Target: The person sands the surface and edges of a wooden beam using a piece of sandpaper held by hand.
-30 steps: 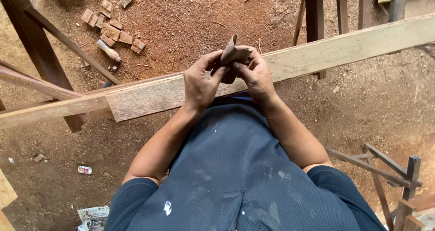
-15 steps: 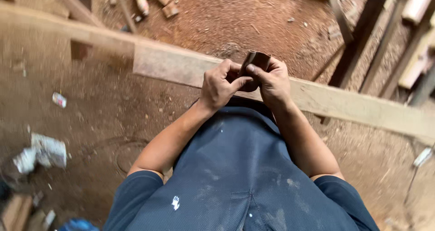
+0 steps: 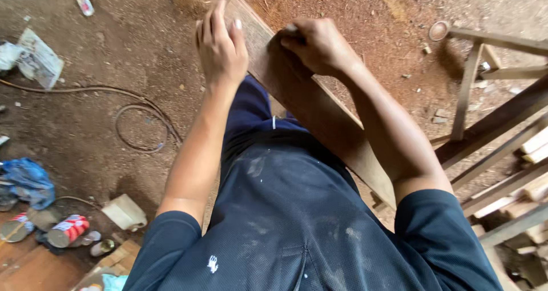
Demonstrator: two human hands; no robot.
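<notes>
— Wood, long and brown: a flat wooden plank [image 3: 319, 120] runs slantwise from the upper middle of the view down past the person's right hip, with the reddish dirt floor [image 3: 131, 57] beneath it. Why do both hands sit at its far end?

— They seem to steady it there. The left hand [image 3: 221, 45] rests at the plank's left edge, fingers mostly straight and close together, thumb tucked behind, so it presses rather than clamps. The right hand [image 3: 319, 44] is curled, knuckles up, against the plank's top face. Whether it pinches something small cannot be told; only a pale speck shows at its fingertips.

— And the plank lies across the person's front?

— Yes, over the dark blue trousers, which probably keeps it braced against the body.

— What lies around?

— A thin looped cable [image 3: 140, 125] on the floor to the left, a red and white can [image 3: 67, 230] near a blue plastic bag [image 3: 27, 180], and a wooden frame [image 3: 474, 80] on the right, well apart from the hands.
</notes>
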